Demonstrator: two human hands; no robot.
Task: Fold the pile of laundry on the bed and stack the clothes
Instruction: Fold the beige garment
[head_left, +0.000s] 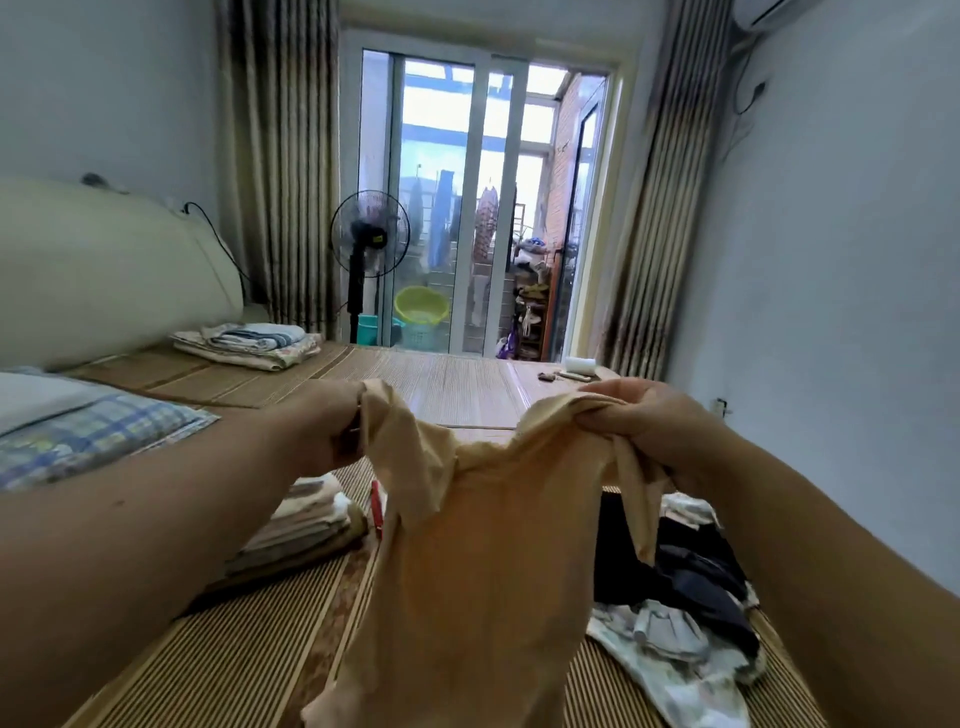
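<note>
A person is holding a pale beige garment (478, 545) up over a mat-covered bed (452, 384), the cloth hanging down between the two hands. The left hand (332, 431) is gripping one top corner, its fingers curled tight on the fabric; the right hand (649, 415) is bunching the other top edge, fingers and thumb clamped on it. Behind the hanging cloth, a folded stack (306, 525) is sitting on the bed at left, while a loose pile (685, 587) of dark and pale floral clothes is lying at right. A plaid pillow (93, 426) is resting at far left, more folded linen (249, 343) is lying near the headboard (104, 270), and a fan (370, 234) is standing beside the glass doors (467, 197)
</note>
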